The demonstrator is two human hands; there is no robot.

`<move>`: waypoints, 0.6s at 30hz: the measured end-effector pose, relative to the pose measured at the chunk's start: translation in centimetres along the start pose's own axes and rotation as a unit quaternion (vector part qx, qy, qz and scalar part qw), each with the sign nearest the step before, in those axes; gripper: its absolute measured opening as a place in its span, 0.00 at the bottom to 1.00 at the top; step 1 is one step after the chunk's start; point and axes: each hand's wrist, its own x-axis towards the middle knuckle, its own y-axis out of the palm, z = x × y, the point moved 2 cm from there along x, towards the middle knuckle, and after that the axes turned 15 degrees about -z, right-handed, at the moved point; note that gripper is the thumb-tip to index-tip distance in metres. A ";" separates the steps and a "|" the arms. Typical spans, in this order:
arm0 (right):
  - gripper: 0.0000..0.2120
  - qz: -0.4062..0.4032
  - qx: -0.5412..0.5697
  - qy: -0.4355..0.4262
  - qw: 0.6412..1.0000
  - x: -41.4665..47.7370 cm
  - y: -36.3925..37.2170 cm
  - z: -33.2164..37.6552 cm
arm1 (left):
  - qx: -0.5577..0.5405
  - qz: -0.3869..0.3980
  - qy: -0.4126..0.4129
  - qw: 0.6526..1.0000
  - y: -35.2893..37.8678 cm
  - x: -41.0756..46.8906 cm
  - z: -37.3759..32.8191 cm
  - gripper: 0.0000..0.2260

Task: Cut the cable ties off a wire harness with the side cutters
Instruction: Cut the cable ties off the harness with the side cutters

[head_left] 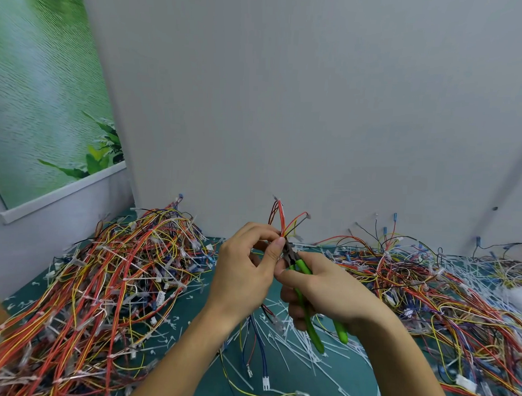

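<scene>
My left hand (245,268) pinches a thin wire harness (281,217) of red, orange and black wires, held upright above the table; its lower blue and yellow wires hang down below my palm. My right hand (324,292) grips the green-handled side cutters (305,297). The dark jaws sit right against the harness just beside my left thumb. The cable tie at the jaws is hidden by my fingers.
A big heap of tied harnesses (103,281) lies on the left, another tangled heap (428,292) on the right. Cut white cable ties (296,341) litter the green mat (277,373) between them. A grey wall (286,110) rises close behind.
</scene>
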 end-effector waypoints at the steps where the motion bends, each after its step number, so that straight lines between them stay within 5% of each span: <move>1: 0.08 -0.003 0.005 0.003 1.000 0.0 0.0 -0.1 | -0.001 -0.001 0.002 1.000 0.0 0.0 -0.1 0.02; 18: 0.05 0.043 0.040 0.018 0.998 -0.2 -0.1 0.2 | 0.020 -0.003 0.029 0.999 -0.2 -0.1 -0.5 0.03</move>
